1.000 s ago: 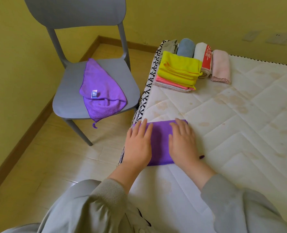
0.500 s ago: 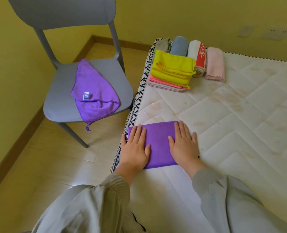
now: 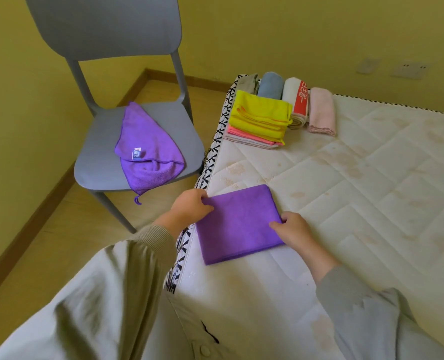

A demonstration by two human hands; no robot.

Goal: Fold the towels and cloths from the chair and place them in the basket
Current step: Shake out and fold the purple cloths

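Purple folded cloth [image 3: 237,222] pinched by left hand [image 3: 189,207] and right hand [image 3: 295,231].

- Mattress [image 3: 371,178]: white, quilted, stained.
- Yellow cloth [image 3: 261,116]: folded, atop pink cloths [image 3: 244,135], far corner.
- Blue towel [image 3: 270,85], white-and-red towel [image 3: 297,100], pink towel [image 3: 321,111]: rolled, behind and right of the yellow cloth.
- Folded purple cloth [image 3: 239,224]: flat, nearer than the yellow cloth.
- Floor [image 3: 60,242]: wooden; grey chair [image 3: 99,141] left of the yellow cloth, loose purple cloth [image 3: 145,146] on its seat.

Open mattress [image 3: 358,203] rightward; towel stack [image 3: 261,118] ahead.
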